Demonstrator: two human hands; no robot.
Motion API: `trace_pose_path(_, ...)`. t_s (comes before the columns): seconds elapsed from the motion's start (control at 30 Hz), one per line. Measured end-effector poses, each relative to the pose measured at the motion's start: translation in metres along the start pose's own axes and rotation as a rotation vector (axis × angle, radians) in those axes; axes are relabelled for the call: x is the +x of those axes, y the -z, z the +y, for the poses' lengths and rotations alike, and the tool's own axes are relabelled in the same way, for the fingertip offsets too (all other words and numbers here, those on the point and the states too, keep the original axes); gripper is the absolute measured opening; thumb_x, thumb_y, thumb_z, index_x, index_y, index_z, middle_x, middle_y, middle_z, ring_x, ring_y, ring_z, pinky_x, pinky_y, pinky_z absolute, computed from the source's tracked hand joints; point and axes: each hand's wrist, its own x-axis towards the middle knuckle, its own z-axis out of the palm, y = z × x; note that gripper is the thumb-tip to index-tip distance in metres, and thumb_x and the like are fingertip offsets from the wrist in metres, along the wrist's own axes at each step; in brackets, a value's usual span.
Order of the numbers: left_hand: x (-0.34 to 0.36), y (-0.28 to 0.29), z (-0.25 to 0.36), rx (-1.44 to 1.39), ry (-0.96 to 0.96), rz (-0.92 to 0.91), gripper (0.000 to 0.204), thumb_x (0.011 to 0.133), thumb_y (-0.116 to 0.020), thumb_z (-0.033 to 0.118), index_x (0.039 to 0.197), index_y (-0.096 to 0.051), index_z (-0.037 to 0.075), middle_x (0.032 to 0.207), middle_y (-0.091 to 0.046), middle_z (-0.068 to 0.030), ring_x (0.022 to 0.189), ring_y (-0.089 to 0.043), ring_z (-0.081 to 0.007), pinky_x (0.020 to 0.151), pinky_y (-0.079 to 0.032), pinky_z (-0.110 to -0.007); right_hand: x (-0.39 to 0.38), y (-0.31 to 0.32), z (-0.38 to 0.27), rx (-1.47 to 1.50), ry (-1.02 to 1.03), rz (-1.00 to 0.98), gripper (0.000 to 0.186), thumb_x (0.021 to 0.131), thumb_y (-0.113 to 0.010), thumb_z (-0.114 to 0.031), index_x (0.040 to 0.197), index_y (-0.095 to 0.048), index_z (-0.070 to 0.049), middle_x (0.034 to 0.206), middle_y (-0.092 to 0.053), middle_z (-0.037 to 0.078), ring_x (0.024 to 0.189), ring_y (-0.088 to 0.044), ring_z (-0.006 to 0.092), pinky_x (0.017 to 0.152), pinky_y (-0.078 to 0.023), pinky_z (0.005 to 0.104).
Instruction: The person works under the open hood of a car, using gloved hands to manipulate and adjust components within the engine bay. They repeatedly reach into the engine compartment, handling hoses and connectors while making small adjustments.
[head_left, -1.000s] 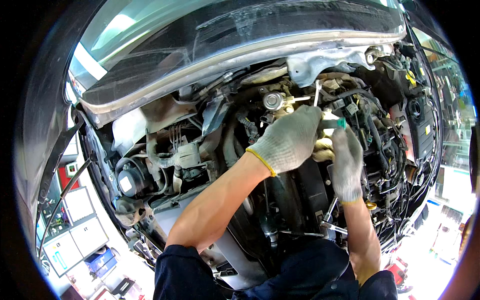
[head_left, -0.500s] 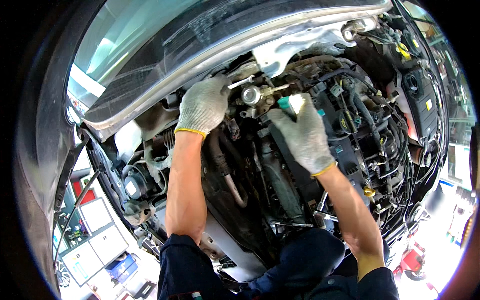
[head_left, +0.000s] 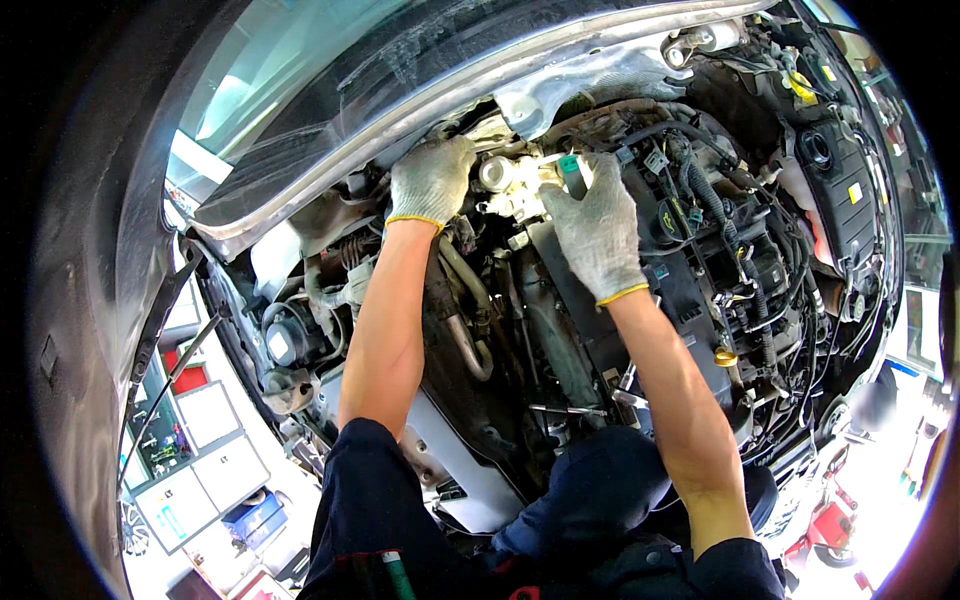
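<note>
My left hand (head_left: 430, 180), in a grey knit glove with yellow cuff, is closed at the back of the engine bay on a silver wrench, now mostly hidden by fingers and glare. It sits just left of a round metal fitting (head_left: 496, 173), brightly lit. My right hand (head_left: 595, 225), gloved alike, is closed on a small work light (head_left: 570, 170) with a green part, right of that fitting and shining on it. A black engine cover (head_left: 680, 310) lies beneath my right forearm.
The windscreen's lower edge (head_left: 420, 75) runs across the top. Loose silver tools (head_left: 630, 398) lie near my right forearm. Hoses and wiring crowd the right, beside a black ribbed box (head_left: 850, 210). Shop equipment (head_left: 215, 465) stands beyond the car at lower left.
My left hand moved from the middle leftward and up with the wrench. My right hand moved left and up with the light, which now brightens the fitting.
</note>
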Motion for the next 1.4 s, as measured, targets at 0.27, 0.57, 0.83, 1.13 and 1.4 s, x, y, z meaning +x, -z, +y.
trace_pose_path(0.27, 0.011, 0.001, 0.010, 0.131, -0.071, -0.028, 0.023, 0.091, -0.055, 0.020, 0.097, -0.075, 0.010, 0.101, -0.073, -0.0178, 0.095, -0.071, -0.0384, 0.080, -0.056, -0.052, 0.000, -0.036, 0.021, -0.289, 0.155, 0.145, 0.046, 0.098, -0.061, -0.036, 0.129, -0.051, -0.003, 0.088, -0.071, 0.019, 0.076, -0.071, 0.0375, 0.066, -0.057, 0.0483)
trace_pose_path(0.57, 0.035, 0.002, 0.010, 0.154, -0.105, -0.191, 0.023, 0.096, -0.053, 0.022, 0.109, -0.069, 0.012, 0.110, -0.071, -0.0193, 0.103, -0.069, -0.0385, 0.087, -0.055, -0.050, -0.002, -0.031, 0.019, -0.121, -0.017, 0.121, 0.043, 0.092, -0.066, -0.028, 0.122, -0.048, -0.004, 0.090, -0.070, 0.024, 0.080, -0.069, 0.0456, 0.071, -0.055, 0.0538)
trace_pose_path(0.83, 0.036, 0.005, 0.015, -0.082, -0.152, -0.191, 0.027, 0.094, -0.057, 0.028, 0.109, -0.072, 0.012, 0.109, -0.071, -0.0202, 0.103, -0.068, -0.0396, 0.088, -0.054, -0.047, 0.001, -0.028, 0.031, -0.134, 0.018, 0.111, 0.039, 0.092, -0.066, -0.027, 0.118, -0.051, -0.003, 0.092, -0.069, 0.023, 0.082, -0.069, 0.0444, 0.071, -0.055, 0.0525)
trace_pose_path(1.13, 0.064, -0.022, 0.005, -0.184, -0.191, -0.072, 0.029, 0.092, -0.061, 0.026, 0.112, -0.073, 0.007, 0.105, -0.073, -0.0180, 0.094, -0.070, -0.0348, 0.090, -0.055, -0.045, 0.001, -0.034, 0.029, -0.162, 0.031, 0.106, 0.038, 0.089, -0.069, -0.027, 0.113, -0.051, -0.004, 0.090, -0.069, 0.023, 0.082, -0.069, 0.0443, 0.069, -0.055, 0.0518)
trace_pose_path(1.4, 0.048, -0.004, 0.013, -0.470, -0.023, -0.065, 0.036, 0.093, -0.059, 0.036, 0.109, -0.072, 0.006, 0.105, -0.074, -0.0175, 0.101, -0.070, -0.0311, 0.095, -0.052, -0.040, 0.002, -0.030, 0.028, -0.160, 0.039, 0.124, 0.033, 0.089, -0.069, -0.026, 0.109, -0.052, -0.007, 0.088, -0.069, 0.021, 0.080, -0.069, 0.0428, 0.068, -0.055, 0.0505)
